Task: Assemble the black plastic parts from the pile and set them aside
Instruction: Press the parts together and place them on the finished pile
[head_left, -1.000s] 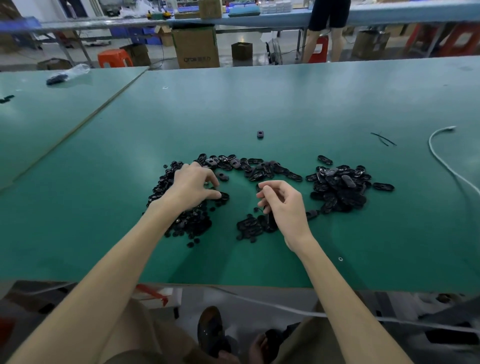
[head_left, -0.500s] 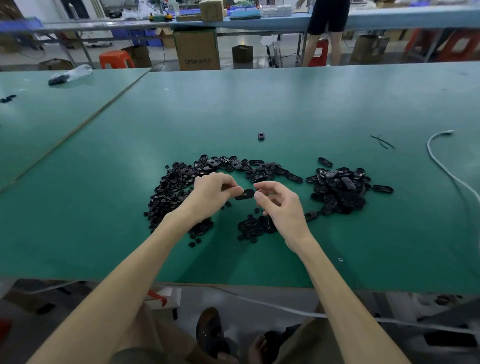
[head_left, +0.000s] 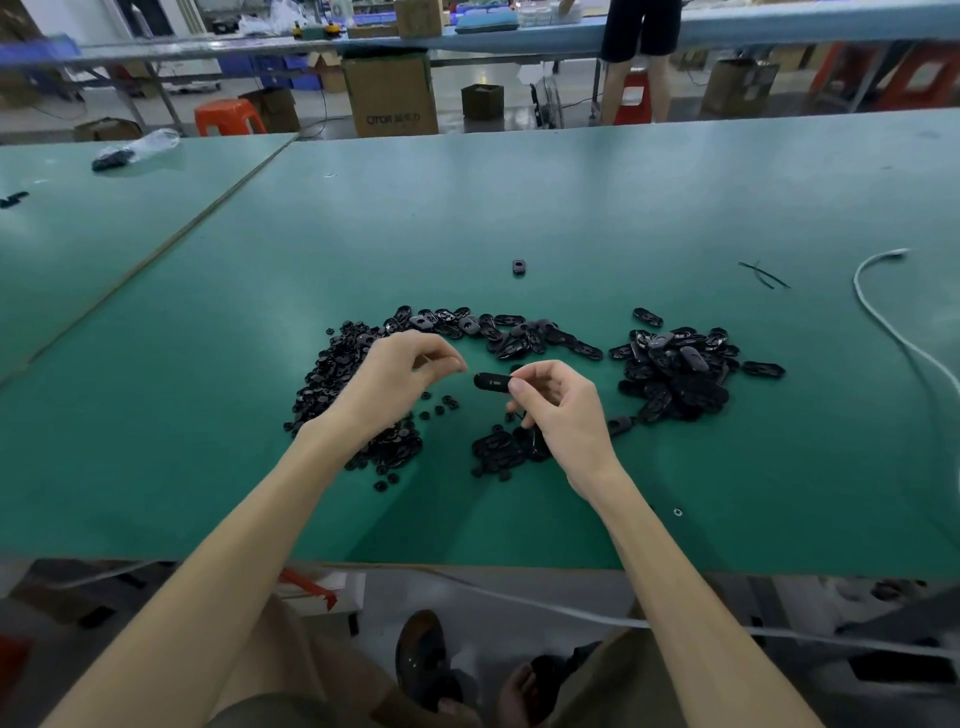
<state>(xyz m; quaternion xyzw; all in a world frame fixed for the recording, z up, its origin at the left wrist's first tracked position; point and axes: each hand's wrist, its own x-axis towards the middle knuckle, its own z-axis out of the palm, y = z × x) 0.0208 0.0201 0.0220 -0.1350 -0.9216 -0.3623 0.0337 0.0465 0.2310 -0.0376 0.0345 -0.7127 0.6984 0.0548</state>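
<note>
Your right hand (head_left: 563, 415) pinches a black oval part (head_left: 491, 383) by one end between thumb and forefinger, held above the worktop (head_left: 208, 415). Its other fingers curl over something dark that is too hidden to make out. Your left hand (head_left: 395, 379) hangs just left of that part, its fingers (head_left: 441, 356) curled with thumb and forefinger tips together. Whether they hold a small piece cannot be told. Below the left fingers lies a pile of small round parts (head_left: 332, 374), partly hidden by your wrist. A small heap (head_left: 498, 447) sits under the right hand, half covered. A pile of oval parts (head_left: 675, 369) lies right of the right fingers.
</note>
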